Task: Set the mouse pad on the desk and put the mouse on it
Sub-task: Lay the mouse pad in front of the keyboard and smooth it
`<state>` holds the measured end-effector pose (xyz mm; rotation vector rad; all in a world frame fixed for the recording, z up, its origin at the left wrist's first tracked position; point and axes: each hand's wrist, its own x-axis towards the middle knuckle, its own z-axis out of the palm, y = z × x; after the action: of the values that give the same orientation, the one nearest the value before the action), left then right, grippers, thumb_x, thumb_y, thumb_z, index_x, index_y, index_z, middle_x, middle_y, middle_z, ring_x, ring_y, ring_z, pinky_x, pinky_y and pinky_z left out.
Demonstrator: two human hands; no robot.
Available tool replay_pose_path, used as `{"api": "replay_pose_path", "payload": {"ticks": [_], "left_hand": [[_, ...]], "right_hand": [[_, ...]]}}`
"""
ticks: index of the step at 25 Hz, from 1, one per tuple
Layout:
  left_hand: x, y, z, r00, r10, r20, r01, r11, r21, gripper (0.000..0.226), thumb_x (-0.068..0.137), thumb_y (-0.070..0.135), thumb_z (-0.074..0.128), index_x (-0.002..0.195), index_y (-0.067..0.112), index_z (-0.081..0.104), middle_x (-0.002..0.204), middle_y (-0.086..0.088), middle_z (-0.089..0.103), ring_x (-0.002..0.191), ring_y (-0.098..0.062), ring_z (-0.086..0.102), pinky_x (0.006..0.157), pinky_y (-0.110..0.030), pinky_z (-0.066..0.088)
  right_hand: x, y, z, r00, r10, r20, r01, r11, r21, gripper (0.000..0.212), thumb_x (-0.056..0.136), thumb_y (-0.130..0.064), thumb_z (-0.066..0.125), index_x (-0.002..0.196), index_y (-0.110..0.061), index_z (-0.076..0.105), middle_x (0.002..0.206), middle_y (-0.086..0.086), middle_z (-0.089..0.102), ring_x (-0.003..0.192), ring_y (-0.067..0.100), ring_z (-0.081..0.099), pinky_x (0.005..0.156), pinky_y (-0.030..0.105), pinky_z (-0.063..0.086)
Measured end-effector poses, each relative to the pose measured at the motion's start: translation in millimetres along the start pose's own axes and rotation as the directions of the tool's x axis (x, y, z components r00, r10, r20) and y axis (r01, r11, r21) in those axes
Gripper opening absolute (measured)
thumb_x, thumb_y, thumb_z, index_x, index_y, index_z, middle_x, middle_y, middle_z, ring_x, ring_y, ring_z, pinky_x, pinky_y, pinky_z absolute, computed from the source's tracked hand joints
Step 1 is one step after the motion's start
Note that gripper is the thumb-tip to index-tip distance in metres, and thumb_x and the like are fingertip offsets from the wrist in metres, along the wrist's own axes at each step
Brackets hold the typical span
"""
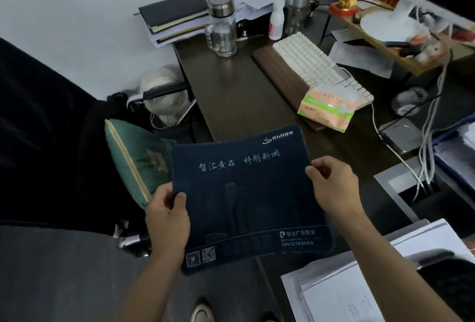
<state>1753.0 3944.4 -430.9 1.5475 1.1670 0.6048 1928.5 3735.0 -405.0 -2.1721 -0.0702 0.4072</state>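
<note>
A dark blue mouse pad (246,193) with white printed text hangs in the air over the near edge of the dark wooden desk (231,85). My left hand (167,216) pinches its left edge, thumb on top. My right hand (331,185) grips its right edge in the same way. The pad is held nearly flat, printed side up, partly over the desk and partly over the floor. No mouse shows clearly in this view.
On the desk lie a white keyboard (321,64) with a brown wrist rest (280,77), a tissue pack (326,105), a glass bottle (222,26), notebooks (174,13) and white cables (401,152). Paper stacks (341,278) sit at lower right. A chair with a green cushion (131,159) and a small fan (164,95) stand left.
</note>
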Motion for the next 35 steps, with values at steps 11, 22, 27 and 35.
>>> {"api": "replay_pose_path", "payload": {"ticks": [11,22,27,35], "left_hand": [[94,111,87,0.864,0.266,0.428,-0.350,0.927,0.131,0.029,0.095,-0.001,0.056,0.106,0.021,0.072,0.096,0.009,0.073,0.093,-0.011,0.069,0.085,-0.031,0.055],[155,77,182,0.588,0.197,0.785,-0.548,0.811,0.207,0.029,0.092,0.006,0.063,0.118,0.017,0.071,0.104,-0.001,0.074,0.098,-0.017,0.070,0.082,-0.027,0.053],[151,59,202,0.531,0.167,0.831,-0.583,0.783,0.215,0.031,0.093,0.004,0.061,0.121,0.014,0.069,0.107,-0.001,0.072,0.100,-0.016,0.068,0.088,-0.029,0.054],[149,52,232,0.503,0.198,0.842,-0.622,0.759,0.193,0.032,0.091,0.005,0.064,0.123,0.012,0.067,0.106,-0.003,0.073,0.098,-0.020,0.068,0.083,-0.030,0.054]], "right_hand": [[-10,2,-35,0.911,0.248,-0.328,-0.162,0.950,0.267,0.007,0.095,-0.018,0.061,0.101,-0.019,0.064,0.090,-0.005,0.067,0.085,0.013,0.065,0.071,0.031,0.054],[-49,29,38,0.631,0.553,-0.544,-0.445,0.832,0.330,0.009,0.090,-0.010,0.068,0.087,-0.013,0.060,0.067,-0.007,0.061,0.063,0.007,0.056,0.055,0.020,0.039],[-51,40,48,0.593,0.572,-0.567,-0.522,0.809,0.272,0.007,0.090,-0.008,0.066,0.084,-0.007,0.063,0.062,0.000,0.063,0.060,0.009,0.054,0.051,0.019,0.036],[-41,51,44,0.548,0.559,-0.623,-0.593,0.784,0.182,0.010,0.091,-0.007,0.063,0.081,-0.006,0.059,0.064,0.001,0.059,0.057,0.006,0.048,0.047,0.017,0.031]]}}
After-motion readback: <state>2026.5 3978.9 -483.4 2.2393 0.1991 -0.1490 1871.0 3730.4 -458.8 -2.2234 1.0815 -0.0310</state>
